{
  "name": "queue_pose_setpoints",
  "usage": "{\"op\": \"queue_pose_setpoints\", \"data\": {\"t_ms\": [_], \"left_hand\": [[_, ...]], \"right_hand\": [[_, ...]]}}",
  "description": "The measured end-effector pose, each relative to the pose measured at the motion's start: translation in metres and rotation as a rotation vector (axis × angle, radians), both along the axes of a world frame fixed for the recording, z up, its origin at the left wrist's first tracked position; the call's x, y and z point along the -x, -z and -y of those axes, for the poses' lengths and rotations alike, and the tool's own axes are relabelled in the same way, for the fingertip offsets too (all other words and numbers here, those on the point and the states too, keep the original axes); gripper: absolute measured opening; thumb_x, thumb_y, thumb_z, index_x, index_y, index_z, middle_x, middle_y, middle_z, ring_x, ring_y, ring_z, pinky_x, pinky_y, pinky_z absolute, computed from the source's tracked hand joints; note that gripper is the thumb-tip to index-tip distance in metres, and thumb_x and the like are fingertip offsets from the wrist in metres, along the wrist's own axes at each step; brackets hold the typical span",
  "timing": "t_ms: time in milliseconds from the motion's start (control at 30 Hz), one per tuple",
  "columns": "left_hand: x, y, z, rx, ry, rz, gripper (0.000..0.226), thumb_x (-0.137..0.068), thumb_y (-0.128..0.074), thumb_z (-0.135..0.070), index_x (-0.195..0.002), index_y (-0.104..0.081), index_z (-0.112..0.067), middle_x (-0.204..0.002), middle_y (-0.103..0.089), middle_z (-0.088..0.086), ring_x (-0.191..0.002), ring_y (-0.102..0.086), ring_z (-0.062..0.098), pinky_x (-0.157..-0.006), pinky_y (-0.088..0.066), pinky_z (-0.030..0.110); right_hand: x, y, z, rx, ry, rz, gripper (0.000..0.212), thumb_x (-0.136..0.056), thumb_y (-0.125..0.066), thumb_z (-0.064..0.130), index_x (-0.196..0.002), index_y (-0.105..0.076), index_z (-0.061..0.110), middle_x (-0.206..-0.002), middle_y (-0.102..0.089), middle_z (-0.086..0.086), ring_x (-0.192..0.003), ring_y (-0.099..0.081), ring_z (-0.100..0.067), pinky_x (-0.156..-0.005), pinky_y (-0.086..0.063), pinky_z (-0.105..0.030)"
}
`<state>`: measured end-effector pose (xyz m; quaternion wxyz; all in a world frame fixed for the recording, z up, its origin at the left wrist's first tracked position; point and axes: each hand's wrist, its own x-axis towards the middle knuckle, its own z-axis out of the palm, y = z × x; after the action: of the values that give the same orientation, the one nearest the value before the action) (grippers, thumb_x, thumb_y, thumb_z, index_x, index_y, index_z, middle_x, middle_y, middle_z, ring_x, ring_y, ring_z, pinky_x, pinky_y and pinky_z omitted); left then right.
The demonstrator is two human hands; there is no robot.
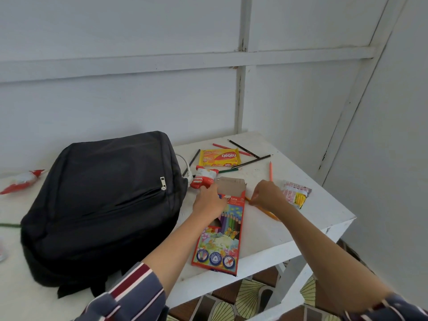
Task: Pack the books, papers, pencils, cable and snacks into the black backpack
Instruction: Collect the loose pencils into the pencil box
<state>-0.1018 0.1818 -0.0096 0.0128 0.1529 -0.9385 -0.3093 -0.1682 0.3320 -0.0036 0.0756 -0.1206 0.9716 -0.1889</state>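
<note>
Nearest us are our striped sleeves, with both forearms reaching out over the desk. We take the pencil box as our landmark: it lies flat near the desk's front edge, its flap folded open at the far end, probably so that loose pencils can be slid in lengthwise.

Our left hand rests on the box's open end, its grip curled about the mouth, most likely steadying it. Just right of the box, our right hand has its grip pinched on a yellow pencil, whose tip points toward the opening, so we judge it is about to be fed in.

Left of the box lies the backpack on its back, its front zip looking shut; nothing seems to be going into it yet. Beyond the box sit a red snack and a yellow wafer pack, with the white cable curling out beside the backpack. More pencils lie scattered beyond the box, and an orange pencil lies beyond our right hand. A pink packet lies to the right of the box, and another red snack far left past the backpack.
</note>
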Motion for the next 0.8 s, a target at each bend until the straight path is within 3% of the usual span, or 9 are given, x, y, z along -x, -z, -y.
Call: {"op": "queue_pose_setpoints", "data": {"t_ms": [133, 300, 800], "left_hand": [[-0.001, -0.003, -0.003, 0.045, -0.045, 0.001, 0.034, -0.091, -0.049, -0.025, -0.124, -0.043, -0.018, -0.119, -0.042, 0.009, -0.103, -0.051, 0.026, -0.08, -0.042, 0.032], [0.003, -0.006, -0.006, 0.065, -0.054, 0.01, 0.033, -0.092, -0.047, -0.024, -0.124, -0.044, -0.016, -0.122, -0.04, 0.01, -0.105, -0.051, 0.026, -0.078, -0.041, 0.031], [0.009, -0.002, -0.013, 0.219, -0.077, 0.02, 0.031, -0.092, -0.048, -0.031, -0.119, -0.047, -0.014, -0.121, -0.043, 0.009, -0.111, -0.045, 0.027, -0.083, -0.044, 0.036]], "right_hand": [[0.003, -0.002, 0.001, -0.016, 0.026, 0.008, 0.029, -0.077, -0.074, 0.024, -0.087, -0.061, 0.001, -0.081, -0.061, -0.007, -0.072, -0.057, -0.018, -0.058, -0.046, -0.025], [0.008, -0.003, 0.002, -0.033, 0.076, 0.011, 0.038, -0.077, -0.073, 0.025, -0.063, -0.039, 0.012, -0.063, -0.046, 0.0, -0.055, -0.043, -0.011, -0.048, -0.035, -0.019], [0.032, 0.0, -0.002, 0.08, 0.201, -0.016, 0.038, -0.083, -0.068, 0.016, -0.062, -0.037, 0.012, -0.061, -0.044, -0.001, -0.051, -0.042, -0.011, -0.042, -0.031, -0.02]]}}
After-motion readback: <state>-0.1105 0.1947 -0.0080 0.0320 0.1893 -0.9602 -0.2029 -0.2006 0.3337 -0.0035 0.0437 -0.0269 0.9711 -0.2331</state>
